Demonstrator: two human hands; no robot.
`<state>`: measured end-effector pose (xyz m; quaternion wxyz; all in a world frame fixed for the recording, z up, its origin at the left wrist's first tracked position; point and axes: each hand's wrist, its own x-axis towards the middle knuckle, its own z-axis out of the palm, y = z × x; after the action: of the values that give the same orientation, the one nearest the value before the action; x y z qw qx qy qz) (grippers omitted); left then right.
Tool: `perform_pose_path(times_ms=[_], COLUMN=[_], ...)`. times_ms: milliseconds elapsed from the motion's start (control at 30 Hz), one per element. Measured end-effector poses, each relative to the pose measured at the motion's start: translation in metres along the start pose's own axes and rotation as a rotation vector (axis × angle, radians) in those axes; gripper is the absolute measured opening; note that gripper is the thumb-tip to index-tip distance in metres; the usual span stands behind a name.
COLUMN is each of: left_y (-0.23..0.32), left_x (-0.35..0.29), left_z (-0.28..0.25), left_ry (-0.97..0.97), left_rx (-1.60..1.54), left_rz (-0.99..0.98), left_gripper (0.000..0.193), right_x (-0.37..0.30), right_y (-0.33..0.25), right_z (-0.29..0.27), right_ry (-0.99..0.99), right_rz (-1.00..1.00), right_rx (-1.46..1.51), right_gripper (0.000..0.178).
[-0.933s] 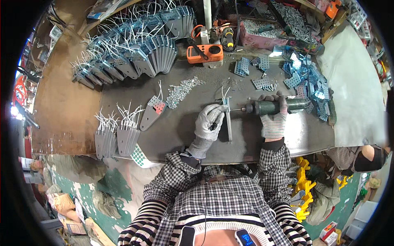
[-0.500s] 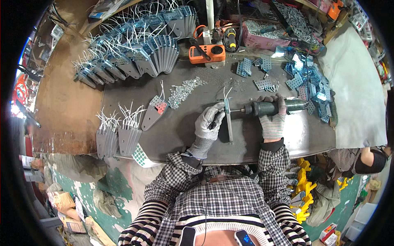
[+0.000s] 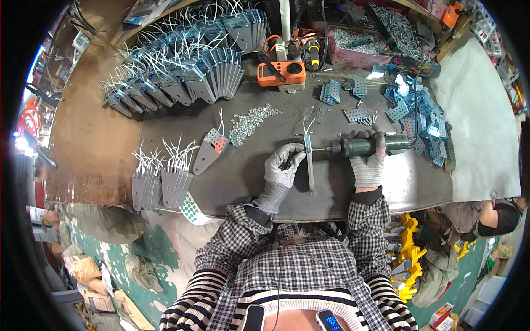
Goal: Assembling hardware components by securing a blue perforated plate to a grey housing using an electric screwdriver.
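My right hand (image 3: 367, 163), in a striped glove, wraps round a dark electric screwdriver (image 3: 381, 145) lying level and pointing left. Its thin bit reaches the upper part of a grey metal plate (image 3: 310, 171), which stands on edge with two white wires rising from its top. My left hand (image 3: 282, 165), in a grey glove, has its fingers closed on the plate's left side. Something small and dark shows among those fingers; I cannot make out what it is. Left of this hand lies another tapered plate (image 3: 207, 153) with wires and a red patch.
A pile of small nuts (image 3: 247, 124) lies beyond my left hand. Bundled wired plates (image 3: 176, 187) stand at the left, with long rows (image 3: 204, 77) behind. Perforated blue brackets (image 3: 425, 118) heap at the right. An orange power box (image 3: 281, 74) and a pink screw bin (image 3: 356, 49) stand at the back.
My left fingers have shifted slightly around the plate, and the dark thing among them shows less. The screwdriver's bit stays against the plate. The whole view has moved a little.
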<state>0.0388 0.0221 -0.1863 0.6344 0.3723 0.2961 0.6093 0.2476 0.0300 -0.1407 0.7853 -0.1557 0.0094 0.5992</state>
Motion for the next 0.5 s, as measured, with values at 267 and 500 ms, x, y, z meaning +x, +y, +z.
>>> perform_pose_path(times_ms=[267, 500], left_y=[-0.003, 0.005], left_x=[0.002, -0.002], left_z=[-0.001, 0.012], left_ry=[0.004, -0.019], left_rx=[-0.023, 0.195], left_rz=[-0.002, 0.097], left_gripper=[0.020, 0.026], right_x=[0.005, 0.003], right_y=[-0.001, -0.001], right_z=[-0.011, -0.012], right_ry=[0.025, 0.024], right_rz=[0.015, 0.006], right_rx=[0.110, 0.120], right_gripper=[0.024, 0.022])
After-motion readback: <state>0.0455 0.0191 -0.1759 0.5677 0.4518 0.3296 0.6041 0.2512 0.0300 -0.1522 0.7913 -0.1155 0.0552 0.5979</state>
